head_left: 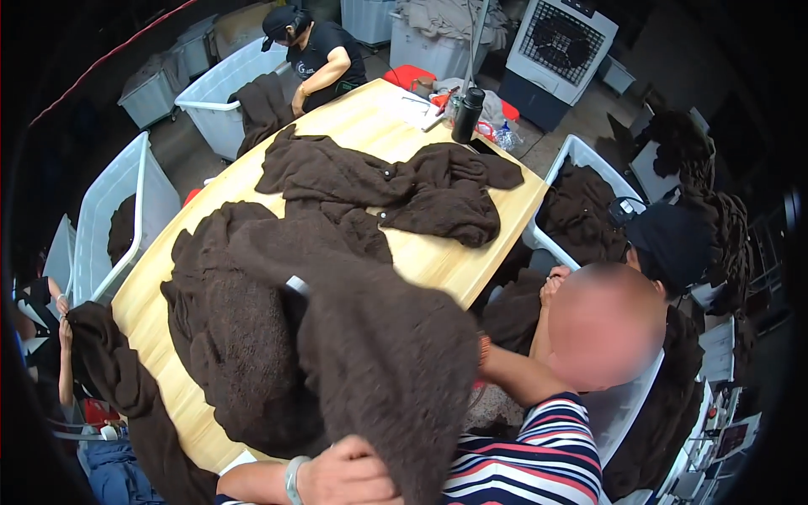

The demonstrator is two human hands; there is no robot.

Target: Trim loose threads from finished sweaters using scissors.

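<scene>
Gripping the near end of a dark brown cloth, the person's left hand is curling its fingers over a fold, while the right hand is hiding behind the same cloth, only its forearm showing, so from where I'm standing I cannot tell whether it is grasping anything. The cloth is hanging in front of the body at the near side of the light wooden table, its far part lying over a brown heap. It is draping in broad, rounded folds, so I am judging it soft, thick and limp, fairly weighty when bunched, neither fragile nor very slippery. I am thinking that an edge or a doubled fold is offering the surest hold, one hand well apart from the other, since a pinch in the middle is likely leaving the rest sagging. As for looks, it is showing a deep, even brown with a slightly nubby nap, and a small white label is peeking out where it is meeting the heap
</scene>
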